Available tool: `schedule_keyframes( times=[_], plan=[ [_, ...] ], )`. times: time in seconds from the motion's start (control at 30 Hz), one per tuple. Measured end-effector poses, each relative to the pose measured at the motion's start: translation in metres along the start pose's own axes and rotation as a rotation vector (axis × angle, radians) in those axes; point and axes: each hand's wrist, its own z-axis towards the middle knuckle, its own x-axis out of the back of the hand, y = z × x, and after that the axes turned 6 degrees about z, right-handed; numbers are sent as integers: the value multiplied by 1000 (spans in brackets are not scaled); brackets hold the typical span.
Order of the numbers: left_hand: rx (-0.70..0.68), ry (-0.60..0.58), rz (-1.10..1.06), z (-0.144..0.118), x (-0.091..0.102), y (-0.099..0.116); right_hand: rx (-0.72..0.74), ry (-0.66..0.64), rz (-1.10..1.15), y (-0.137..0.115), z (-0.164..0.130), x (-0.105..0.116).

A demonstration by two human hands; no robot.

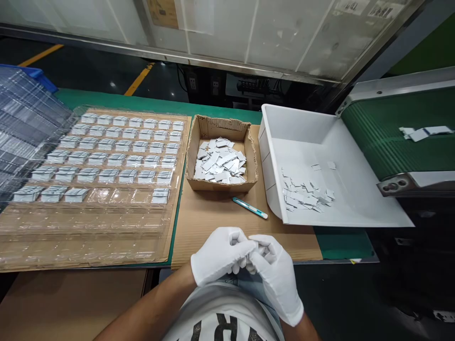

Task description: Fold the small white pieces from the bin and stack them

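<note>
We had both gloves, left hand [217, 255] and right hand [273, 274], pinched together over small chips [256, 251], seemingly squaring a stack for the tray [88, 227] next.

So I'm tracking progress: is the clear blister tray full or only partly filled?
Partly filled. The clear tray has grey parts in its far rows, the fifth row has gaps, and the nearest rows are bare pockets.

Factory packing station: conveyor belt [391, 128], clear blister tray [88, 189] of small parts, white bin [284, 123].
</note>
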Motion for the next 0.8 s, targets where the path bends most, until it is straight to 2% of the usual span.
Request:
schedule_keyframes(
  times=[0.17, 0.33, 0.6, 0.8],
  plan=[
    [-12, -50, 1, 4, -3, -5, -50, 15, 70, 4, 0, 0],
    [-35, -94, 35, 12, 5, -5, 1, -62, 45, -2, 0, 2],
    [-10, -154, 89, 14, 13, -3, -23, -76, 36, -4, -1, 4],
    [-97, -167, 124, 14, 15, 0, -43, -64, 108, 3, 0, 6]
  ],
)
